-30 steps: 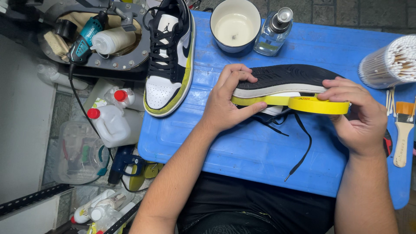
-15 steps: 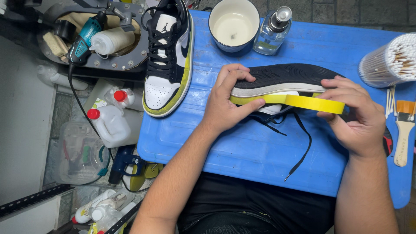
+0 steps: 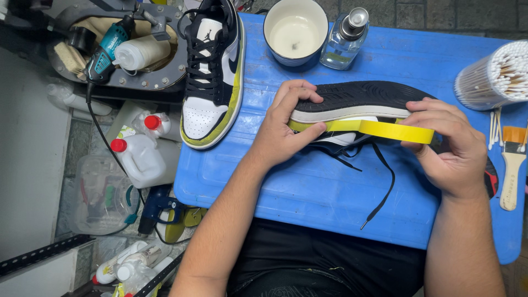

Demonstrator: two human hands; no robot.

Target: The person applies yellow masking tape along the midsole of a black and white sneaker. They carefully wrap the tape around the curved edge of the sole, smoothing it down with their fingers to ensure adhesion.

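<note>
Sneaker, sole up, lying on its side near the middle of the blue desk. Left hand clamped on its toe end, thumb pressing yellow tape against the midsole. Right hand gripping the stretched tape at the heel end. Second sneaker upright at far left corner. Mug and spray bottle along far edge. Cotton swabs, brush by right edge.

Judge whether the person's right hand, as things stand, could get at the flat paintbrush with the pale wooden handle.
Probably yes, once freed. The right hand is pulling the yellow tape strip along the black-soled shoe. The flat paintbrush lies just beside it on the blue plastic table, with nothing between them.
</note>
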